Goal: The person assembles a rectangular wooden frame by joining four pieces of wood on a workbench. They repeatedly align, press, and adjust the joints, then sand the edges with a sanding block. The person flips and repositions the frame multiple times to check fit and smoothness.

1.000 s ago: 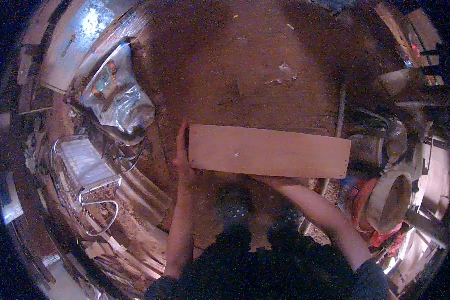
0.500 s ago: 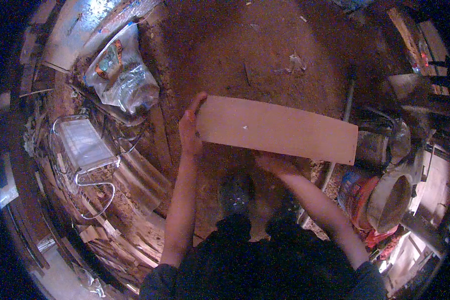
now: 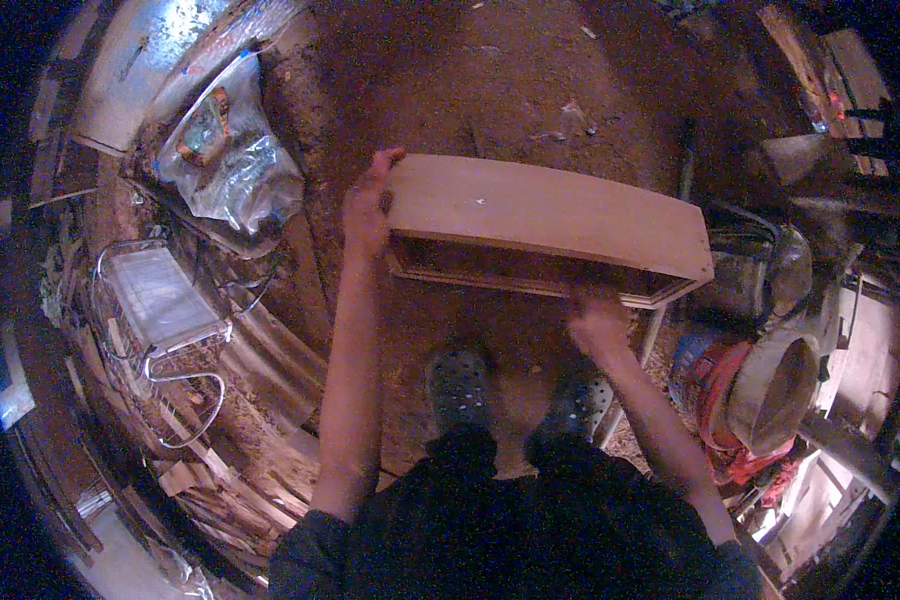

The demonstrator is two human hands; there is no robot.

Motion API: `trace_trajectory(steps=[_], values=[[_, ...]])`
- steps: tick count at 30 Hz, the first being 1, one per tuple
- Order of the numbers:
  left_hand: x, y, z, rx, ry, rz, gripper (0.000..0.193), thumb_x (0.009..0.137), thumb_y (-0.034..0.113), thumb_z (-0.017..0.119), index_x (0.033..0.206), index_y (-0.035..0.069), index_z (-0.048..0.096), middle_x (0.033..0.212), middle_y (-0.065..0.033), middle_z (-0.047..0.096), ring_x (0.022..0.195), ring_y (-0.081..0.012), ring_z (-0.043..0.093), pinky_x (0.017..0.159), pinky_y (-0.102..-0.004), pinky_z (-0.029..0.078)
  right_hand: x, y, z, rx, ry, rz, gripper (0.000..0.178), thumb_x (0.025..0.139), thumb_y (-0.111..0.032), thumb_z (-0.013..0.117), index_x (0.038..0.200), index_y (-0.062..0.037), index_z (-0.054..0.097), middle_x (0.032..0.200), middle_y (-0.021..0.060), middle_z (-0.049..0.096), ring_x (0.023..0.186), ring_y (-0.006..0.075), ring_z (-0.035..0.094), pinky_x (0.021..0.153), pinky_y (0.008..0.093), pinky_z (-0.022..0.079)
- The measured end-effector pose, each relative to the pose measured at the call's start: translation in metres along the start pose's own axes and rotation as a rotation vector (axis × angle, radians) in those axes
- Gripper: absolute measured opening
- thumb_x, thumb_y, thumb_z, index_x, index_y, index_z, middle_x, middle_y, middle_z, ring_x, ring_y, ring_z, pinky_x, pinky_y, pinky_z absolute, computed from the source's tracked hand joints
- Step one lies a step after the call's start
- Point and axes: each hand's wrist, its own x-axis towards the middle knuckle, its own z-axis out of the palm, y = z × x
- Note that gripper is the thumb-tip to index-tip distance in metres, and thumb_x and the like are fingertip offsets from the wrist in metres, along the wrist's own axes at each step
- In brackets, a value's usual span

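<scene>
A long, shallow wooden box (image 3: pixel 545 207), open on the side toward me, is held up over the ground at waist distance. Its pale flat face has a small white spot, and a dark hollow with a stepped wooden rim shows below it. My left hand (image 3: pixel 368 205) is closed around the box's left end, thumb over the top corner. At the near lower rim, right of the middle, my right hand (image 3: pixel 600 322) grips with bent fingers; its fingertips are blurred and partly lost in the shadow of the opening.
Brown dirt floor (image 3: pixel 420 90) lies ahead. On the left are a clear plastic sheet (image 3: pixel 240 170), a white panel in a wire frame (image 3: pixel 165 295) and wood scraps (image 3: pixel 205 480). To the right stand a red-blue bucket (image 3: pixel 705 390) and a pale round container (image 3: pixel 775 390). My clogs (image 3: pixel 460 385) show below.
The box has tipped so its open side shows, and it has shifted slightly up and left. My right hand has moved right along its near edge.
</scene>
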Motion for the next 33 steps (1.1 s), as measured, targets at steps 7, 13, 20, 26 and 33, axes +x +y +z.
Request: trace_trajectory(steps=[7,13,20,26,33], values=[[0.006,-0.003,-0.003,0.224,-0.062,0.221,0.041,0.099,0.031,0.040,0.113,0.000,0.061,0.111,-0.0124,0.065,0.107,-0.0207,0.058,0.096,-0.0322,0.040,0.077,-0.122,0.017,0.004,-0.242,-0.357,0.038,0.080,-0.026,0.054,0.115,-0.0123,0.062,0.110,0.0197,0.061,0.099,0.0387,0.059,0.086,0.0512,0.048],[0.002,0.009,-0.002,0.123,-0.015,-0.033,0.041,0.100,0.031,0.036,0.114,0.001,0.061,0.112,-0.0151,0.065,0.108,-0.0254,0.059,0.095,-0.0347,0.041,0.109,-0.160,-0.006,0.144,-0.323,-0.263,0.045,0.093,-0.041,0.042,0.121,-0.0095,0.058,0.129,0.0203,0.052,0.119,0.0378,0.048,0.102,0.0488,0.036],[0.003,0.019,0.005,-0.019,-0.030,-0.133,0.048,0.098,0.042,0.040,0.113,0.002,0.063,0.107,-0.0101,0.065,0.100,-0.0190,0.058,0.092,-0.0320,0.041,0.105,-0.107,0.004,0.307,-0.141,-0.227,0.047,0.092,-0.040,0.045,0.130,-0.0123,0.051,0.131,0.0180,0.051,0.124,0.0390,0.044,0.108,0.0468,0.031],[0.025,0.004,0.003,-0.009,-0.063,-0.150,0.048,0.097,0.043,0.043,0.111,0.003,0.065,0.105,-0.0081,0.064,0.098,-0.0160,0.056,0.090,-0.0299,0.041,0.059,-0.015,-0.007,-0.032,-0.132,-0.115,0.043,0.090,-0.036,0.049,0.126,-0.0123,0.054,0.122,0.0209,0.056,0.114,0.0380,0.052,0.098,0.0472,0.041],[0.038,-0.002,0.005,0.008,-0.058,-0.202,0.053,0.096,0.048,0.043,0.112,0.003,0.065,0.107,-0.0097,0.065,0.103,-0.0179,0.056,0.094,-0.0321,0.039,0.013,-0.017,-0.101,-0.098,-0.351,0.423,0.035,0.094,-0.034,0.046,0.100,-0.0054,0.065,0.095,0.0230,0.065,0.089,0.0392,0.062,0.080,0.0485,0.049]])
